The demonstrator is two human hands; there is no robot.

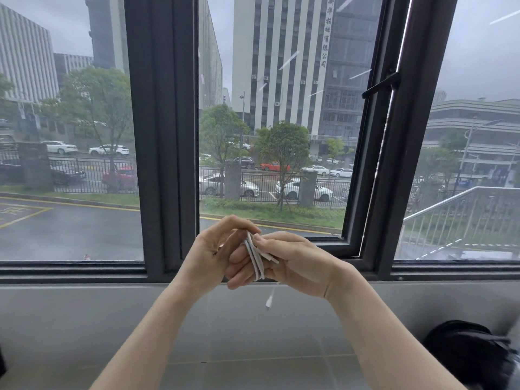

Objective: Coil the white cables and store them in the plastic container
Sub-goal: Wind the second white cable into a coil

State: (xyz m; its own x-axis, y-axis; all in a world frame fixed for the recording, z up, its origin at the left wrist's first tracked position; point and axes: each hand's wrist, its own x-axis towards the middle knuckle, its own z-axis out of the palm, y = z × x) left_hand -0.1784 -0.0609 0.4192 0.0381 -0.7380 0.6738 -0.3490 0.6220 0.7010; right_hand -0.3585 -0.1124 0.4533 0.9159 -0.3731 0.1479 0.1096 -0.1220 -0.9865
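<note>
Both my hands are raised in front of the window, close together. A white cable (256, 258) is wound in several loops between them. My left hand (216, 249) has its fingers curled round the loops, with the fingertips pinching the top of the bundle. My right hand (292, 263) grips the same bundle from the right, thumb on top. One loose end with a white plug (269, 301) dangles blurred below the hands. No plastic container is in view.
A dark window frame (166, 136) and a grey sill (84, 280) stand just behind the hands. A grey tiled ledge (239, 333) lies below. A black blurred object (472, 353) sits at the lower right.
</note>
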